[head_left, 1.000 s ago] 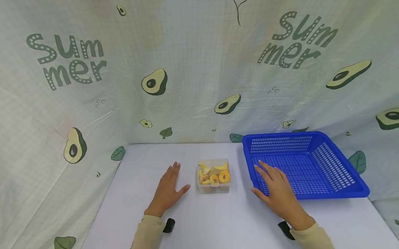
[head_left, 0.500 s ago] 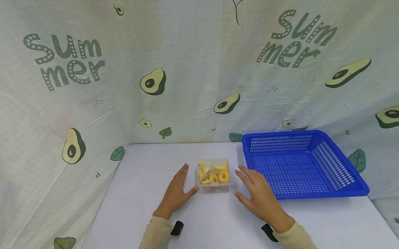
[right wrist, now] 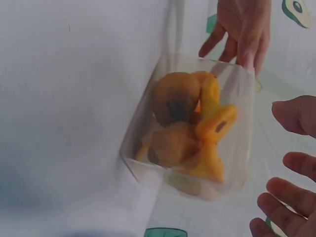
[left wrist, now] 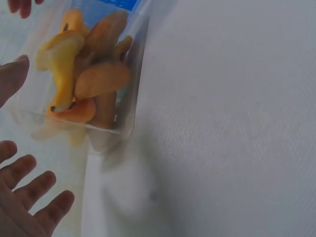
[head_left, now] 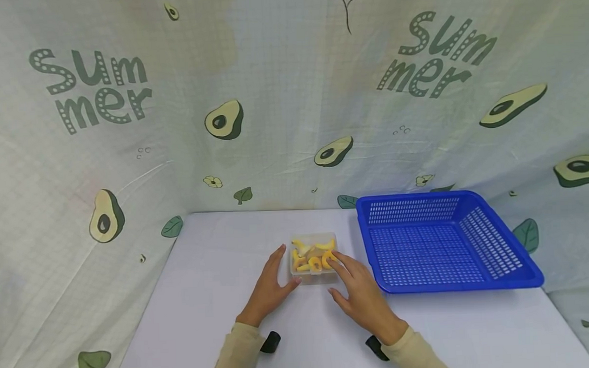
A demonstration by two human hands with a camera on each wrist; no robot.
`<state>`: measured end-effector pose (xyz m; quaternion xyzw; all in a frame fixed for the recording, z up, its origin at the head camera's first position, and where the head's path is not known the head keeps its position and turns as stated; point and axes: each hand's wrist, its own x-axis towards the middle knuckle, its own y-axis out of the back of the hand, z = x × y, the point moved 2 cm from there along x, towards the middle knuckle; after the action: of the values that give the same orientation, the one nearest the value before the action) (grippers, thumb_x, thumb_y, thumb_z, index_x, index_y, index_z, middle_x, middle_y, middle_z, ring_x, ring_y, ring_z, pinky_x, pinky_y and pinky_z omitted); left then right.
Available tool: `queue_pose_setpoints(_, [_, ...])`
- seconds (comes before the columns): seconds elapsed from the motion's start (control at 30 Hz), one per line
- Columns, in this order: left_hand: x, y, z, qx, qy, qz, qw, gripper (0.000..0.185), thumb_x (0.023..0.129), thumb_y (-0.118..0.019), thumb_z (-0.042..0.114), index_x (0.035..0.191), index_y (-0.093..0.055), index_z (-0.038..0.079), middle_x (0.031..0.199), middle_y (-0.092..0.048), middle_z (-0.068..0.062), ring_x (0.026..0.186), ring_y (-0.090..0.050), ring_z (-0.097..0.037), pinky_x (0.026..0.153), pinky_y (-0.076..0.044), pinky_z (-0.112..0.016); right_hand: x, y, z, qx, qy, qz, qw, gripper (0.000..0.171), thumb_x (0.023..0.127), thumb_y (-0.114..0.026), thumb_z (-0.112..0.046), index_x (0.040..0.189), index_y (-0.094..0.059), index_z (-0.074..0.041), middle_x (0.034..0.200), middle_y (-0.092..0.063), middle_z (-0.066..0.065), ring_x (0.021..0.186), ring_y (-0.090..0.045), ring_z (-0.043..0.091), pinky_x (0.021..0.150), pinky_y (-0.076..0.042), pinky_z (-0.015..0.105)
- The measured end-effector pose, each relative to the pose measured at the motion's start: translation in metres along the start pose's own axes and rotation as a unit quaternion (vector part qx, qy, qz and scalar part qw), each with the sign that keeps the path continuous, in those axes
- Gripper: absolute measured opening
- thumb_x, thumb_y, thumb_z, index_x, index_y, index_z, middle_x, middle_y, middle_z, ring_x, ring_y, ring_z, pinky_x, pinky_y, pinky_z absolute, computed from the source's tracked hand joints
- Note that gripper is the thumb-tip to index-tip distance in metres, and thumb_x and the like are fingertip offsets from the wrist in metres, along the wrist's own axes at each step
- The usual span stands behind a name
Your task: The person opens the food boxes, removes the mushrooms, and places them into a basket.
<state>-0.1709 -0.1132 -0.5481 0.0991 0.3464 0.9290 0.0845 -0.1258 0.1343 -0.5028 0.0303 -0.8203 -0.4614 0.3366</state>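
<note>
A small clear plastic box stands on the white table, filled with yellow and orange pieces, some curved and some ring-shaped. To its left is my left hand, fingers extended and thumb spread near the front corner. My right hand is on the other side, its fingertips overlapping the box's right edge in the head view. In the right wrist view a gap shows between the right fingers and the box. The left wrist view shows the left fingers spread apart, holding nothing.
A blue perforated plastic basket sits on the right part of the table, with nothing seen inside. A printed cloth with avocados and "summer" lettering hangs behind and along the sides.
Both hands have moved inward to the box: the left hand rightward, the right hand leftward from over the basket. Box and basket have stayed in place.
</note>
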Motion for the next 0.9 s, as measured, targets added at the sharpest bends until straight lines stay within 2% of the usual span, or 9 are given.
queue_pose_setpoints(0.3, [0.0, -0.008, 0.004, -0.066, -0.023, 0.028, 0.9972, 0.088, 0.094, -0.082, 0.025, 0.163, -0.033, 0.002, 0.166, -0.037, -0.019, 0.149, -0.042, -0.041, 0.113, -0.05, -0.055, 0.002, -0.017, 0.005, 0.025, -0.006, 0.036, 0.999, 0.071, 0.074, -0.096, -0.005, 0.137, -0.064, -0.003, 0.152, -0.053, 0.02, 0.132, -0.056, 0.041, 0.108, -0.052, 0.06])
queue_pose_setpoints(0.63, [0.001, -0.019, 0.004, -0.138, 0.014, 0.046, 0.9892, 0.082, 0.093, -0.084, 0.017, 0.16, -0.038, 0.005, 0.162, -0.042, -0.019, 0.141, -0.052, -0.043, 0.108, -0.056, -0.052, 0.006, -0.029, 0.008, 0.05, -0.015, 0.061, 0.997, 0.064, 0.073, -0.094, 0.0, 0.131, -0.068, -0.004, 0.149, -0.056, 0.019, 0.132, -0.056, 0.04, 0.108, -0.054, 0.056])
queue_pose_setpoints(0.9, [-0.001, -0.026, 0.004, -0.179, 0.032, 0.051, 0.982, 0.081, 0.093, -0.083, 0.014, 0.16, -0.038, 0.005, 0.16, -0.043, -0.019, 0.141, -0.052, -0.041, 0.108, -0.056, -0.05, 0.008, -0.035, 0.007, 0.065, -0.027, 0.066, 0.995, 0.061, 0.073, -0.095, 0.001, 0.128, -0.07, -0.005, 0.147, -0.058, 0.015, 0.131, -0.058, 0.038, 0.106, -0.056, 0.053])
